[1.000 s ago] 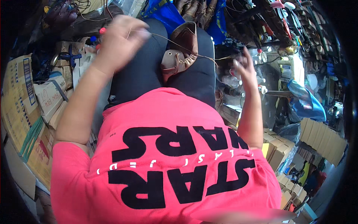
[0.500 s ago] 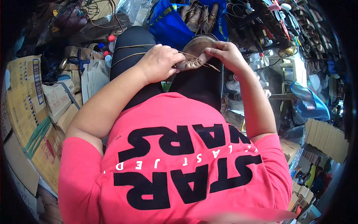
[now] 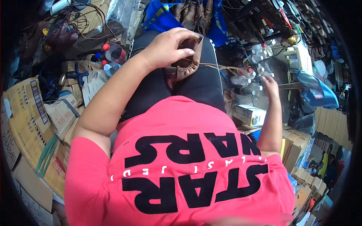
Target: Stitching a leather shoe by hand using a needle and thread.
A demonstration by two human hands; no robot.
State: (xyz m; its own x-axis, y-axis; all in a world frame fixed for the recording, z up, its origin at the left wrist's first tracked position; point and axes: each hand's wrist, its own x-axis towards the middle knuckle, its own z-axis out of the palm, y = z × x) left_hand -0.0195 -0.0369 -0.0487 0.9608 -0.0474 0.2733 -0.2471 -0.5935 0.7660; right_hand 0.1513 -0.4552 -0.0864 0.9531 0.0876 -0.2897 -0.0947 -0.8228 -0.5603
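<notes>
A brown leather boot [image 3: 186, 71] rests over my thighs, its opening toward me and its row of lace holes facing my shirt. My left hand [image 3: 169, 46] grips the upper edge of the boot, thumb at the opening and fingers over the leather. A thin tan shoelace [image 3: 212, 65] leaves the boot's eyelets and stretches to the right. Out at that side, my right hand [image 3: 271, 87] is raised with its fingers pinched together at the lace's far end, somewhat smeared by motion.
A blue bag [image 3: 160, 17] with several brown boots [image 3: 188, 15] stands beyond my knees. Plastic bottles [image 3: 241, 80] crowd the right side. Cardboard boxes [image 3: 28, 113] are stacked at left. Dark red leather [image 3: 62, 37] and loose cords lie at the far left.
My right hand has moved from the boot out to the right, drawing the lace with it. My left hand has shifted up to the boot's upper edge, and the boot has turned.
</notes>
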